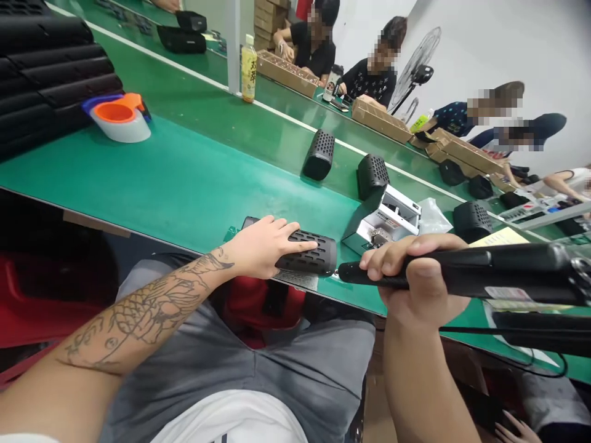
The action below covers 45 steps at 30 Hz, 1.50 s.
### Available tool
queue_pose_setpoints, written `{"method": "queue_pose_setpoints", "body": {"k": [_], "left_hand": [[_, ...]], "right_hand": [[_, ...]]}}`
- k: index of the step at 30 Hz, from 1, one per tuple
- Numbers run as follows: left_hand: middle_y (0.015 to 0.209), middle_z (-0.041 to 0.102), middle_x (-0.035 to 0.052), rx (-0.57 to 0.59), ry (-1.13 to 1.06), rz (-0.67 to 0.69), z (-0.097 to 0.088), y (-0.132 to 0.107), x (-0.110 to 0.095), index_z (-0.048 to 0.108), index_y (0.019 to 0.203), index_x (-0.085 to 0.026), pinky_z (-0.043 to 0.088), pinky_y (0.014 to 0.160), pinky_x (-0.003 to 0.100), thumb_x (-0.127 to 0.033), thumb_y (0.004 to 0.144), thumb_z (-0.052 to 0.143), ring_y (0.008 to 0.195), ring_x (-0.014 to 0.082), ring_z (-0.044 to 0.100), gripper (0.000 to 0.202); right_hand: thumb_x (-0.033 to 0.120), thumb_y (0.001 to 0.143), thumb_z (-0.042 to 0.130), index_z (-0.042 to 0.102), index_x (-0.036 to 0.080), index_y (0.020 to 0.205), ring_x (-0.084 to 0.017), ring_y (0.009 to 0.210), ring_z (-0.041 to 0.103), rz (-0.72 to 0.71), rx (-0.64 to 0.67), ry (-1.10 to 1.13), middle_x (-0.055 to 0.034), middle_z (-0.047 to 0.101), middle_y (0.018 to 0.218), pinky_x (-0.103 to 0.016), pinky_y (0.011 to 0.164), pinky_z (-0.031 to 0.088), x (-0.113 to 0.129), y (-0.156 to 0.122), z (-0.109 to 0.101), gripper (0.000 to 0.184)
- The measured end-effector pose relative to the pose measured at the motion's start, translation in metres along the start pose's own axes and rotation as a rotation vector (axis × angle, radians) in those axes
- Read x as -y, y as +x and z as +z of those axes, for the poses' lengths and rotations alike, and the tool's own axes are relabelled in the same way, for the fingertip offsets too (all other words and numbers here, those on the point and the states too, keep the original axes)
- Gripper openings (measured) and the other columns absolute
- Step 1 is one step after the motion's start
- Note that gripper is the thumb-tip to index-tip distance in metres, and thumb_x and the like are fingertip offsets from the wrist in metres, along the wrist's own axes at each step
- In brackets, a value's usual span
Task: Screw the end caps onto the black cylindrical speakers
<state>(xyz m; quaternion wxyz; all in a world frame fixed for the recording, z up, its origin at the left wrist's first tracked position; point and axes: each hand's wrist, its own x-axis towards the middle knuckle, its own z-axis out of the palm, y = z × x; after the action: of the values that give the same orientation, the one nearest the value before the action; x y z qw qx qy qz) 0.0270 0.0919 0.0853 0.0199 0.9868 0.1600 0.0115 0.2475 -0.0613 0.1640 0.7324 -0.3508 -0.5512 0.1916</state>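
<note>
My left hand [265, 245] lies on top of a black perforated speaker [308, 253] at the near edge of the green table [184, 178]. Its fingers wrap over the speaker's body and hold it down. My right hand [415, 277] is closed round the handle of a long black tool [484, 271] that points left toward the speaker's end. The tool's tip sits just right of the speaker. A cable runs from the tool's back end off to the right.
More black speakers [319, 154] [373, 175] [471, 220] stand further along the table. A white and grey device [385, 218] sits behind my right hand. An orange and white tape dispenser [119, 117], black stacked trays [50, 74], a bottle [249, 67] and cardboard boxes [381, 120] lie beyond. Several people sit opposite.
</note>
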Motion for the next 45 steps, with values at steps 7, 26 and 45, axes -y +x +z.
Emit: {"method": "queue_pose_setpoints", "body": {"k": [7,26,45], "left_hand": [[0.185,0.06,0.0193,0.033,0.002,-0.016,-0.008,0.001,-0.004,0.044,0.196,-0.046,0.056,0.119,0.053,-0.03,0.1,0.089,0.147,0.0423,0.073,0.107],[0.181,0.064,0.0159,0.031,-0.033,-0.047,-0.006,0.003,-0.005,0.052,0.191,-0.05,0.055,0.117,0.053,-0.03,0.096,0.089,0.143,0.0427,0.073,0.104],[0.192,0.059,0.018,0.001,-0.246,-0.172,-0.016,0.003,-0.003,0.03,0.202,-0.028,0.056,0.129,0.047,-0.067,0.111,0.072,0.159,0.0404,0.073,0.107]], "right_hand": [[0.041,0.098,0.106,0.079,0.024,0.093,-0.015,0.049,0.07,0.074,0.011,-0.03,0.0052,0.073,0.065,-0.031,0.054,0.068,-0.024,0.001,0.0,0.032],[0.053,0.095,0.107,0.069,0.026,0.084,-0.015,0.048,0.064,0.222,0.218,-0.094,0.0063,0.069,0.063,-0.033,0.055,0.062,-0.034,0.004,-0.008,0.048],[0.053,0.096,0.092,0.068,0.028,0.081,-0.021,0.053,0.068,-0.091,-0.583,-0.738,0.0045,0.065,0.062,-0.038,0.058,0.058,-0.078,0.073,-0.114,0.038]]}}
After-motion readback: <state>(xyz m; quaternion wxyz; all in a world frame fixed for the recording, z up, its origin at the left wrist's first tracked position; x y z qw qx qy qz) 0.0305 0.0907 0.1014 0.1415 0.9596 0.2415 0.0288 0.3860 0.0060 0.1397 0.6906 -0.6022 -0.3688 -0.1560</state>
